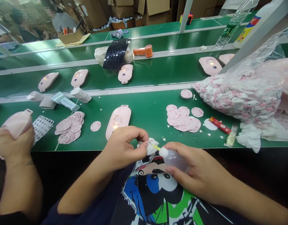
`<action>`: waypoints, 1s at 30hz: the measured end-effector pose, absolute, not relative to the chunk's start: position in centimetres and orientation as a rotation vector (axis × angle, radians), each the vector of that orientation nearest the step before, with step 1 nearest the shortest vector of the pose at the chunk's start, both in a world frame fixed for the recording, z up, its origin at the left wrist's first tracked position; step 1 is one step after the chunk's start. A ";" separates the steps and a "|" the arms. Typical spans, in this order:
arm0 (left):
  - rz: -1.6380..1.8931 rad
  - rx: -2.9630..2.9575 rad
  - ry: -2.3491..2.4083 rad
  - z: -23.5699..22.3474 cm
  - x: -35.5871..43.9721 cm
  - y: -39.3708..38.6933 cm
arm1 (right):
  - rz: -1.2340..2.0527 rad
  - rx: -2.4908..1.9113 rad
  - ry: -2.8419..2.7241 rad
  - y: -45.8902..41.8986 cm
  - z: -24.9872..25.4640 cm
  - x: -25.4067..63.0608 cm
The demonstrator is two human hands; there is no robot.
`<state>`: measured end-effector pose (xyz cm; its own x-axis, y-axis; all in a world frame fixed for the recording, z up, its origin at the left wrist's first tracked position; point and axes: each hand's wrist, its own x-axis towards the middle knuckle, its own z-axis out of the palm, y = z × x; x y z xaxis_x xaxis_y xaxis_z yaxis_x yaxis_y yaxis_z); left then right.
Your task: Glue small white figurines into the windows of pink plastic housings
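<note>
The left hand [124, 148] pinches a white cloth [152, 147]. The right hand [197, 170] grips a plastic squeeze bottle [174, 157], its yellow nozzle [156, 147] touching the cloth.

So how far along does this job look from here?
Looking done: pink casings lying along the green belt. In hand: the left hand pinches a white cloth at the yellow tip of a squeeze bottle in the right hand. Apparently left: loose pink discs and a plastic bag full of printed pieces.
</note>
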<state>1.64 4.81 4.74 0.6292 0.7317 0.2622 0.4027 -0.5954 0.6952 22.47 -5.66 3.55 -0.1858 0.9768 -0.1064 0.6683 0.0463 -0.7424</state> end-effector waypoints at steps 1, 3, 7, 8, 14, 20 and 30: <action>0.743 2.341 0.887 4.8 1.7 4.7 | 0.972 -1.653 -1.899 -5.6 3.6 22.5; 0.785 2.477 0.887 4.8 1.7 4.5 | 1.027 -1.639 -1.877 -5.5 3.7 22.6; 0.831 2.532 0.889 4.8 1.6 4.4 | 1.207 -1.614 -1.775 -5.1 3.9 22.9; 0.827 2.502 0.890 4.7 1.7 4.4 | 1.261 -1.600 -1.745 -4.9 4.0 22.9; 0.916 2.521 1.014 4.1 1.7 4.6 | 1.402 -1.536 -1.653 -4.7 4.0 22.9; 1.176 2.361 1.335 3.7 -0.1 5.7 | 1.509 -1.457 -1.599 -5.2 3.6 23.5; 0.934 2.278 0.835 4.9 1.4 4.2 | 1.597 -1.415 -1.545 -5.3 3.5 23.4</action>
<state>1.38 4.21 4.94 0.5689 0.7076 0.4192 0.3373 -0.6656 0.6657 23.43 -5.26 3.49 -0.3335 0.8848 -0.3254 0.2956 -0.2296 -0.9273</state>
